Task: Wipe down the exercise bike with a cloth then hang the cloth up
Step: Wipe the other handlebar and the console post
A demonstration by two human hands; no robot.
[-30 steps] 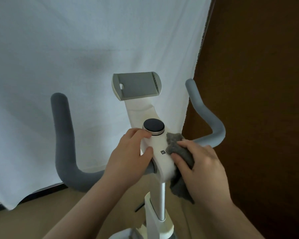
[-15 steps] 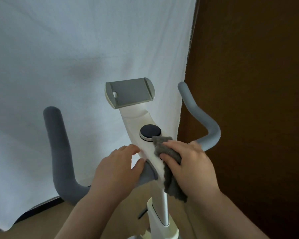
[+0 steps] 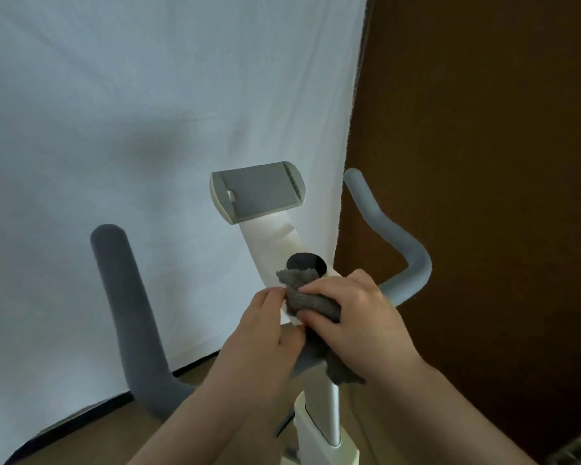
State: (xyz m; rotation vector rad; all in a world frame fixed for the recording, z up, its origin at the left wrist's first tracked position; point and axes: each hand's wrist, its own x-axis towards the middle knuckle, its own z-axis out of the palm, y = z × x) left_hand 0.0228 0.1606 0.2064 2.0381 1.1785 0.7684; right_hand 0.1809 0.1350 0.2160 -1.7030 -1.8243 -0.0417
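Note:
The white exercise bike console [image 3: 272, 243] stands in front of me, with a black round knob [image 3: 304, 261] and a grey device holder [image 3: 259, 193] above it. My right hand [image 3: 356, 317] grips a grey cloth [image 3: 302, 293] and presses it on the console just below the knob; the cloth's tail hangs down past the stem. My left hand [image 3: 265, 337] is wrapped around the handlebar joint at the console's left side, fingertips touching the cloth's edge. Grey foam handlebars curve up at the left [image 3: 128, 317] and at the right [image 3: 393, 236].
A white sheet [image 3: 148, 112] hangs behind the bike. A dark brown wall [image 3: 483, 162] fills the right side. The bike's white stem [image 3: 326, 421] runs down to a wooden floor [image 3: 91, 437].
My right hand slid the cloth leftward and up across the console, against the knob's lower edge. My left hand moved down from the knob to the handlebar joint. The view shifted down.

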